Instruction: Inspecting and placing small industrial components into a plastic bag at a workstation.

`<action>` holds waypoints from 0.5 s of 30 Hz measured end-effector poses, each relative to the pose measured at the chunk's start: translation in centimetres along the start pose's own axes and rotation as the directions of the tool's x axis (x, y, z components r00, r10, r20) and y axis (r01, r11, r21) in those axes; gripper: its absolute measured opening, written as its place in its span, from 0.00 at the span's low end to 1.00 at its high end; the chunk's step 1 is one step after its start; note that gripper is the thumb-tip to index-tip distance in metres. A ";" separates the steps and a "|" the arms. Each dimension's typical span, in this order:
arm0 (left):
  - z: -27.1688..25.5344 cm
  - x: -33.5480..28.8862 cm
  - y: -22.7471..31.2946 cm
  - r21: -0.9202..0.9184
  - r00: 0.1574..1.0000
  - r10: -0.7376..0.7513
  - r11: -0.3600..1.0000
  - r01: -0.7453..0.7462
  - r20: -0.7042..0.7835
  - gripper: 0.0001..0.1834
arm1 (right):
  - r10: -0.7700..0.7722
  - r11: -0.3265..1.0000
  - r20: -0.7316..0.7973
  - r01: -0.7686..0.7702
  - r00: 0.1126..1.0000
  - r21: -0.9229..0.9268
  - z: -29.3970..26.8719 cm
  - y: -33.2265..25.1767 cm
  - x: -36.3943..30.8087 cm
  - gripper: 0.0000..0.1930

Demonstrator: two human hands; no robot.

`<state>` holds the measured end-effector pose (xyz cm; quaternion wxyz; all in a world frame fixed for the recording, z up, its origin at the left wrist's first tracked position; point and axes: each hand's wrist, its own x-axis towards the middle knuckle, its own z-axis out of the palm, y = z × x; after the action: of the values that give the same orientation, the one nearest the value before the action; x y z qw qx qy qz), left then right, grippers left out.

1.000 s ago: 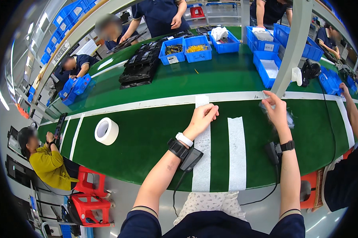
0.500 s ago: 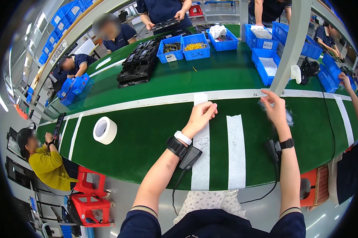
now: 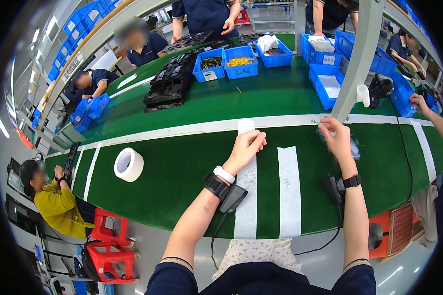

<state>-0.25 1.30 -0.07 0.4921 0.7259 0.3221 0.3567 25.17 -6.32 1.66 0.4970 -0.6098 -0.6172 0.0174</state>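
Observation:
My left hand (image 3: 245,150) is closed, thumb against curled fingers, over the upper part of a long white tape strip (image 3: 246,201) stuck to the green tabletop. Whatever it holds, if anything, is hidden. To the right, my right hand (image 3: 337,139) has its thumb and fingers drawn together at the white line near the grey post; anything between the fingertips is too small to make out. Loose clear plastic pieces (image 3: 354,148) lie beside and partly behind that hand. Between my forearms runs a second white tape strip (image 3: 289,196) with faint writing.
A white tape roll (image 3: 128,164) stands at the left. Beyond the white line are blue bins (image 3: 241,70), some with yellow and dark small parts, and black trays (image 3: 166,91). A grey post (image 3: 355,73) rises near my right hand, beside a black fan-like device (image 3: 380,90). Co-workers sit around.
My right hand's fingers have drawn together from a more spread pose. My left hand stays closed in nearly the same place. Across the table, a standing person's hands have moved apart as a black tray lowers.

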 end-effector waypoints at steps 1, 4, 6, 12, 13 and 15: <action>0.0 0.1 -0.1 -0.013 1.000 -0.001 1.000 0.001 0.004 0.17 | 0.002 1.000 -0.002 -0.002 1.000 0.001 0.0 0.0 0.2 0.06; -0.3 -0.1 0.3 -0.004 1.000 0.005 1.000 -0.005 0.000 0.17 | -0.002 1.000 -0.023 0.002 1.000 0.020 -0.2 -0.5 0.3 0.06; -0.2 0.0 0.2 0.006 1.000 0.009 1.000 -0.009 -0.001 0.17 | -0.005 1.000 -0.022 0.006 1.000 0.022 -0.1 -0.3 0.3 0.06; -0.1 0.0 0.0 -0.009 1.000 -0.001 1.000 0.001 0.006 0.17 | -0.068 0.994 -0.054 0.063 0.996 -0.093 -0.4 -0.5 0.3 0.06; -0.2 -0.1 0.0 -0.031 1.000 -0.005 1.000 0.005 -0.004 0.17 | -0.070 0.994 -0.073 0.064 0.995 -0.084 -0.3 -0.6 0.4 0.06; -0.2 0.0 0.4 -0.020 1.000 -0.004 1.000 0.004 0.002 0.17 | -0.054 0.996 -0.074 0.048 0.996 -0.081 -0.3 -0.2 0.5 0.06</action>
<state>-0.39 1.25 0.32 0.5002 0.7206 0.3197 0.3583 25.34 -6.16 2.20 0.4958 -0.6133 -0.6134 -0.0432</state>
